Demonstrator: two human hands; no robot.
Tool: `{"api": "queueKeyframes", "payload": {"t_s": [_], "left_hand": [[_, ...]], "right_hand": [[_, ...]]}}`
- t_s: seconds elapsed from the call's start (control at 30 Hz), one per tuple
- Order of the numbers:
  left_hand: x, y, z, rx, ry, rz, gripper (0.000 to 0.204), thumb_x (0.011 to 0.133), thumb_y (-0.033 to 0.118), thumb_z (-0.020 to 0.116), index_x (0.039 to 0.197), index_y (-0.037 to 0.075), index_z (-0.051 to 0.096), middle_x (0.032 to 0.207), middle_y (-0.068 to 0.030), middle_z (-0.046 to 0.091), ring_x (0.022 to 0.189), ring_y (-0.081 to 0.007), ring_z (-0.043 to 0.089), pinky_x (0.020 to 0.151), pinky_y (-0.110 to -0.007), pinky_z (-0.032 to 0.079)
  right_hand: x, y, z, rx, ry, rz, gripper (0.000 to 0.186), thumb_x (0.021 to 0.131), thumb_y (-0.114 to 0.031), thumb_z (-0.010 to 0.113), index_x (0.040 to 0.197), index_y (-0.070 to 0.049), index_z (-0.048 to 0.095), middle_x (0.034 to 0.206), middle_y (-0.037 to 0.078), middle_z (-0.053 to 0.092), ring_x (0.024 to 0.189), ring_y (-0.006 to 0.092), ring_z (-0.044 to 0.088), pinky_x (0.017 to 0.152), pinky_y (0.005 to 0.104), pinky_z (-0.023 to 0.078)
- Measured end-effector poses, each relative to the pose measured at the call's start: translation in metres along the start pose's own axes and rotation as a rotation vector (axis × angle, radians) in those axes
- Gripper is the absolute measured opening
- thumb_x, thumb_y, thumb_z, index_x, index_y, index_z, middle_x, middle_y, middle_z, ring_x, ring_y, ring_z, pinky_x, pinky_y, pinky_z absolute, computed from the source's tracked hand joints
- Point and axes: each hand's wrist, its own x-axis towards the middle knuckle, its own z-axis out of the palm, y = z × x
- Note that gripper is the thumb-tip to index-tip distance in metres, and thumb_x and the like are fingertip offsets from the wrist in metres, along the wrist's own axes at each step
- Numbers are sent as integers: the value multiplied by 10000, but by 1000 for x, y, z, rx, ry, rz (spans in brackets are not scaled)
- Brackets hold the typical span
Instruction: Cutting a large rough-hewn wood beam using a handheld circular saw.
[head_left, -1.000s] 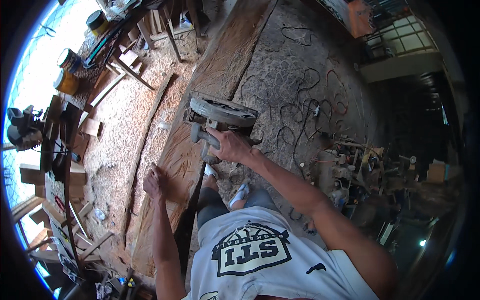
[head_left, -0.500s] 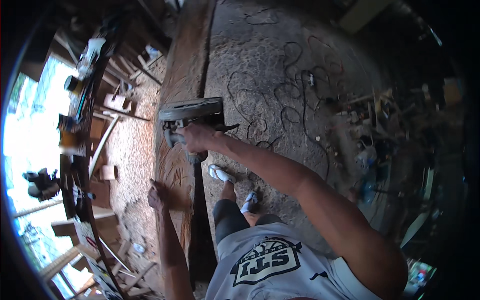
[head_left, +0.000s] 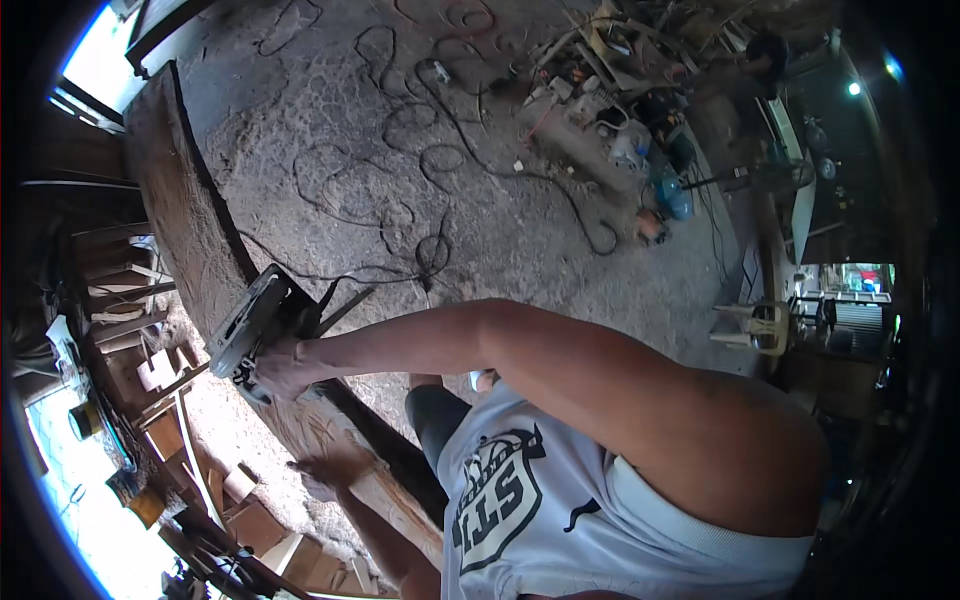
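Circular saw (head_left: 246, 322), right hand (head_left: 284, 369) wrapped around its handle, long axis diagonal, lower left to upper right.

Glare bleaches the lower-left opening (head_left: 92, 512) while the right side is dim.

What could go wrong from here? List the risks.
The right hand alone holds the power tool over the plank, so it might twist free. The left hand, by the same plank, could be hurt if the power tool slips. Loose cable on the floor might snag.
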Motion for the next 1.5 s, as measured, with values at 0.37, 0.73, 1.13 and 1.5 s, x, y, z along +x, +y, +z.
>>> {"api": "queueKeyframes", "payload": {"t_s": [0.37,0.73,1.13,1.5], "left_hand": [[-81,-99,32,8,69,-234,719,1012,360,595,1607,42,345,764,-176,686,654,-356,677,552,-490,526],[-38,-24,24,-60,376,-115,493,1022,328,587,1443,79,527,1032,-157,724,819,-355,702,620,-496,544],[-31,100,-65,-57,328,-822,728,1067,625,418,1545,77,465,1624,-180,426,1498,-417,379,1175,-615,325],[-11,167,-165,-240,97,-1018,875,1031,702,421,1544,-6,461,1604,-305,397,1515,-454,336,1248,-553,256]], "right_hand": [[34,172,-91,1863,-109,470,932,869,-438,715,1582,27,335,788,101,612,644,226,622,545,394,519],[37,207,-76,2303,-721,116,920,829,-360,723,1592,-45,317,1013,192,669,917,370,686,826,482,541],[15,256,30,2268,-537,-307,630,896,-279,682,1487,-130,525,939,209,739,868,395,749,736,544,599],[-55,326,195,2542,-681,86,559,893,-361,711,1359,-69,614,944,253,734,859,439,731,770,535,586]]}}
